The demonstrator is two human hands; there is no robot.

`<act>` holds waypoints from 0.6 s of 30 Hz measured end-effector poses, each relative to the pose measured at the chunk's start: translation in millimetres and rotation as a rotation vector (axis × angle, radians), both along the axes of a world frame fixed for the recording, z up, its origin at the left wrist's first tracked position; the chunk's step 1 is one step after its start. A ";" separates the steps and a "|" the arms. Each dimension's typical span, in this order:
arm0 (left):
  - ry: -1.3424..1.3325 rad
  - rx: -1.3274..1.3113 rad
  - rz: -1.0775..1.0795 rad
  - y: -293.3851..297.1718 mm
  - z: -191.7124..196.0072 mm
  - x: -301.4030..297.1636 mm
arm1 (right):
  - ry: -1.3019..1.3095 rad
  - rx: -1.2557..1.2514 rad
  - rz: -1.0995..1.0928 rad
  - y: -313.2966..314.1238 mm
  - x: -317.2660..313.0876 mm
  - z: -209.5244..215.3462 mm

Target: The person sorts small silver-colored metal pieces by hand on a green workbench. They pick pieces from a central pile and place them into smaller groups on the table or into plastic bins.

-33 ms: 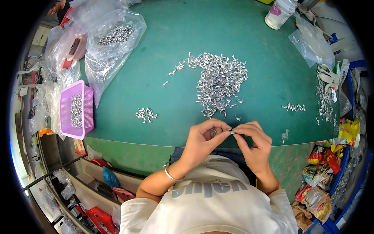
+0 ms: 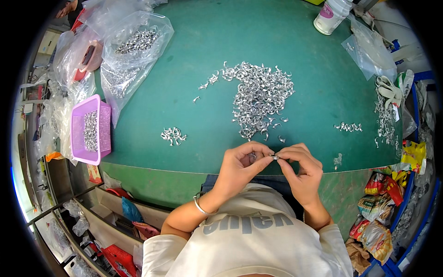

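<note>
My left hand (image 2: 241, 165) and my right hand (image 2: 302, 171) meet over the table's near edge. Between their fingertips is a small curved silver metal piece (image 2: 275, 157), pinched from both sides. Inside the curled fingers of my left hand another shiny metal bit (image 2: 252, 158) shows, mostly hidden. Just beyond the hands lies a large heap of similar curved metal pieces (image 2: 260, 94), with a few stragglers at its edges. A small cluster of these pieces (image 2: 173, 135) sits to the left, and a short row of them (image 2: 348, 127) to the right.
On the green table (image 2: 194, 60), a purple basket (image 2: 104, 134) with metal pieces stands at the left. A clear bag (image 2: 152, 60) of pieces lies behind it. A white bottle (image 2: 330, 17) is at the far right, and more pieces (image 2: 385, 117) lie by a white glove (image 2: 390, 91).
</note>
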State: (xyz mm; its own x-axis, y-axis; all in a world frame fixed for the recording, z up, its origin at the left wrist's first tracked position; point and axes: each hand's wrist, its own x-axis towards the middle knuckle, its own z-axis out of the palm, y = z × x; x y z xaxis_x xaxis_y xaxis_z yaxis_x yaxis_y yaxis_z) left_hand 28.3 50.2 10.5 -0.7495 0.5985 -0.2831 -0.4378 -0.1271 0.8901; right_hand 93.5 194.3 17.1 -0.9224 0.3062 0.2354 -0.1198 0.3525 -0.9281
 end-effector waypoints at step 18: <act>-0.302 -0.024 0.052 -2.5 -23.7 5.8 | -0.103 0.580 -0.186 13.1 -8.7 -46.5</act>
State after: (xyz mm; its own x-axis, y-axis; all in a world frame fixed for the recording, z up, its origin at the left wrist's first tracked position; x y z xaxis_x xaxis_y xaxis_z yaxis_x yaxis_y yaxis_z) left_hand 34.1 47.7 -13.2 -0.6583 0.5521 -0.5116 -0.6768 -0.1366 0.7234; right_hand 84.8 207.4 -29.4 -0.8926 0.3132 0.3244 0.0725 0.8097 -0.5823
